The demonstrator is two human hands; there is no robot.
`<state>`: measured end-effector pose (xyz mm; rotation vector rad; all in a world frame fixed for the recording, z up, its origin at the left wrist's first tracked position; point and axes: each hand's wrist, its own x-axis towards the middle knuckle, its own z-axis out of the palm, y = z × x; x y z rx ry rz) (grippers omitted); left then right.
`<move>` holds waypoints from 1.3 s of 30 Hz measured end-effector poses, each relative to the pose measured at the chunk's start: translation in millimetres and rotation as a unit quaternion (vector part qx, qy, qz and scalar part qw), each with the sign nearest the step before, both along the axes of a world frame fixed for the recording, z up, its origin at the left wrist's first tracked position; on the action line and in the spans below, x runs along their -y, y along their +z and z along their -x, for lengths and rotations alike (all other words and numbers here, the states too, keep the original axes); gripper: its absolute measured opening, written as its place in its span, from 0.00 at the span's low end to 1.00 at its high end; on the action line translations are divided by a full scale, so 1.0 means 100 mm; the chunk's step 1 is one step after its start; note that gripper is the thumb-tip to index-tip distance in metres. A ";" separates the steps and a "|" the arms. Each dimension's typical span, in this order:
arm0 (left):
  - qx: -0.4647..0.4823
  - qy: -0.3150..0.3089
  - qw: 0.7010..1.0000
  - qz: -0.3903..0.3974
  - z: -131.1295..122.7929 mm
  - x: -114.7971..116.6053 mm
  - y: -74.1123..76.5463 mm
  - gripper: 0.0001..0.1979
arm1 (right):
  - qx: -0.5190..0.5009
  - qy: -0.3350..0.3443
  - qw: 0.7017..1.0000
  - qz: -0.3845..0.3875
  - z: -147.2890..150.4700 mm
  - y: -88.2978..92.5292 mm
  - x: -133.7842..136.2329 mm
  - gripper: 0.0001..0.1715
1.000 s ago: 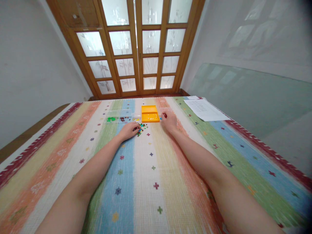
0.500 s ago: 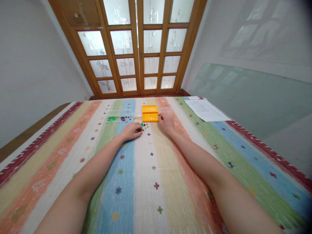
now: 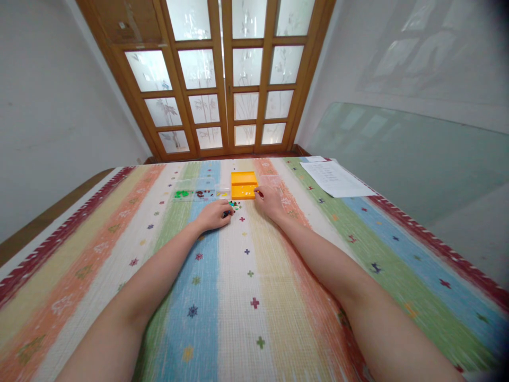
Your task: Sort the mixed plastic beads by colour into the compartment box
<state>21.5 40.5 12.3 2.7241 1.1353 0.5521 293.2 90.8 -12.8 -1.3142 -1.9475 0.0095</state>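
An open yellow box (image 3: 244, 175) with two parts stands ahead of me, with several small white pieces (image 3: 245, 193) in its near part. At the near right corner of this box is my right hand (image 3: 271, 201), thumb and forefinger pinched together; whatever they hold is too small to make out. My left hand (image 3: 214, 215) rests on the cloth with fingers curled in, beside a loose pile of small mixed-colour pieces (image 3: 236, 205). Its fingertips are partly hidden. Left of the yellow box, clear trays hold green pieces (image 3: 182, 194), dark red-brown pieces (image 3: 204, 194) and yellow pieces (image 3: 222, 194).
A striped tablecloth (image 3: 238, 286) covers the table. Something clear and flat (image 3: 270, 180) lies behind my right hand. Written paper sheets (image 3: 334, 179) lie at the back right. Beyond the table stand wooden glazed doors (image 3: 227, 106), with walls at both sides.
My right hand has shifted slightly left over the edge of the yellow box. The left hand stays by the pile, its fingers barely moved. The whole view has drifted a little.
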 end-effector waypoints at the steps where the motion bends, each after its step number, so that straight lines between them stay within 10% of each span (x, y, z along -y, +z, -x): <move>1: -0.002 0.004 1.000 0.001 0.00 0.00 0.00 0.11 | 0.001 0.001 1.000 -0.001 0.00 0.00 0.00 0.12; 39: 0.029 -0.011 0.999 0.041 0.01 -0.01 0.02 0.09 | 0.029 0.017 0.999 0.022 0.03 0.02 0.03 0.12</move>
